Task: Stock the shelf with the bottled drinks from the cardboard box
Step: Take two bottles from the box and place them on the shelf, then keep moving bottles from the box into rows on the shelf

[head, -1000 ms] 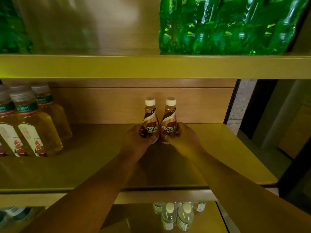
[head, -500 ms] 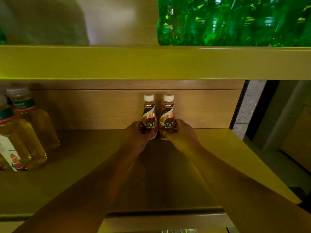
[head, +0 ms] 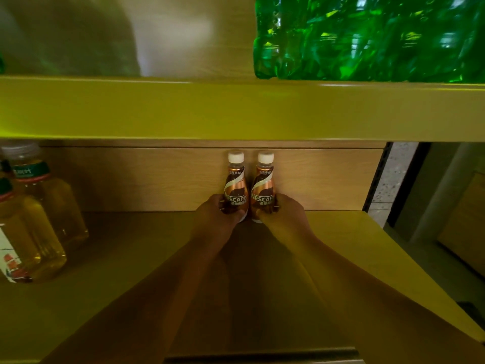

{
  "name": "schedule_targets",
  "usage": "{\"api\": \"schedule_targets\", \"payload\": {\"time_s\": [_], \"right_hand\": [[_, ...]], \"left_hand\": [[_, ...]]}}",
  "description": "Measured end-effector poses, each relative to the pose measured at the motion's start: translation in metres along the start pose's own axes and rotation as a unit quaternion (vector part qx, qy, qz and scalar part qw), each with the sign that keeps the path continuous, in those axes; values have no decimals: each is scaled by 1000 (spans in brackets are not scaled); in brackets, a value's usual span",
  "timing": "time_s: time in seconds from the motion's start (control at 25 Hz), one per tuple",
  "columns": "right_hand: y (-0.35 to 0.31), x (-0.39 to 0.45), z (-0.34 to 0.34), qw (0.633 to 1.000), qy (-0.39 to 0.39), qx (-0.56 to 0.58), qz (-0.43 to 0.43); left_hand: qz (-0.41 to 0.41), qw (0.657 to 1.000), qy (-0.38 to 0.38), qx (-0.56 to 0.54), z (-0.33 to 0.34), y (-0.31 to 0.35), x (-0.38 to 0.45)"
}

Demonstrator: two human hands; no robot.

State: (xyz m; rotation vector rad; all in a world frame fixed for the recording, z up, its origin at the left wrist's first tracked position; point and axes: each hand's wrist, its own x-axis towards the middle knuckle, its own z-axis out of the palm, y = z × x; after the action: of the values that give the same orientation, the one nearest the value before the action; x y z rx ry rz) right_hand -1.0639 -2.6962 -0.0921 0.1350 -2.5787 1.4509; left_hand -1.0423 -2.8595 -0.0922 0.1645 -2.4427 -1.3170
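At the back of the middle shelf (head: 354, 240), close against the wooden back panel (head: 157, 179), two small coffee bottles stand upright side by side, so near that their bodies seem to touch. Both have white caps and copper-brown labels reading Nescafe. From where I stand, the person's left hand (head: 217, 219) is wrapped around the lower part of the left coffee bottle (head: 236, 187), fingers curled behind it and the thumb across the front near its base. The right hand (head: 282, 215) grips the right coffee bottle (head: 265, 187) in the same way, mirrored. Both forearms reach in over the shelf board from the front edge, bare, and converge toward the pair. Whether the bottle bases rest fully on the board I cannot tell, since the hands cover them. Well apart to the left on the same shelf stand larger bottles of yellow liquid (head: 39, 219) with pale caps and green neck bands, two clearly seen and the edge of another at the frame's border. Above, the yellow-green front of the upper shelf (head: 236, 109) runs across the whole view, and on its right part sits a shrink-wrapped pack of green bottles (head: 367, 38). Right of the shelving, a speckled floor and a dark upright show.
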Motion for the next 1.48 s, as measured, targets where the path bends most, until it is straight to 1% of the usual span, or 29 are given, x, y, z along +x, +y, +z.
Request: {"api": "schedule_targets", "payload": {"time_s": [0.12,0.28,0.36,0.44,0.52,0.6,0.68,0.72,0.8,0.88,0.92,1.04,1.12,1.28,1.4,1.48], "right_hand": [[-3,-9,-5,1000,-2,7,-7],[-12,-35,-19,1000,8,-20,8],[-21,-53,-24,997,8,-72,10],[-36,-81,-25,988,-8,-151,-32],[-45,-106,-23,968,-28,-236,-79],[-57,-131,-21,949,-46,-287,-124],[-71,-159,-21,934,-58,-313,-160],[-76,-171,-20,928,-58,-323,-176],[-84,-193,-16,910,-73,-357,-197],[-89,-214,-6,903,-101,-367,-200],[-91,-227,2,900,-110,-371,-200],[-96,-268,26,895,-125,-362,-229],[-100,-301,40,894,-137,-354,-239],[-101,-361,69,895,-148,-338,-251],[-88,-403,96,896,-169,-341,-228],[-73,-429,113,891,-189,-355,-210]], "left_hand": [[0,1000,1,-10,0,-3,1],[-36,999,-3,-22,-15,-6,-11],[-32,999,-3,-16,-28,-4,-23],[-7,1000,-2,7,-48,0,-45],[38,996,-15,78,-68,0,-69],[90,979,-27,181,-92,-2,-94],[96,958,-32,270,-116,1,-117],[93,942,-22,321,-128,2,-129],[106,899,1,425,-150,5,-159],[116,872,9,475,-170,0,-193],[110,868,14,485,-181,-3,-211],[65,873,18,484,-210,-24,-260],[41,870,22,491,-228,-39,-293],[27,863,34,503,-263,-72,-344],[20,871,18,490,-277,-105,-384],[7,869,2,495,-280,-130,-414]]}}
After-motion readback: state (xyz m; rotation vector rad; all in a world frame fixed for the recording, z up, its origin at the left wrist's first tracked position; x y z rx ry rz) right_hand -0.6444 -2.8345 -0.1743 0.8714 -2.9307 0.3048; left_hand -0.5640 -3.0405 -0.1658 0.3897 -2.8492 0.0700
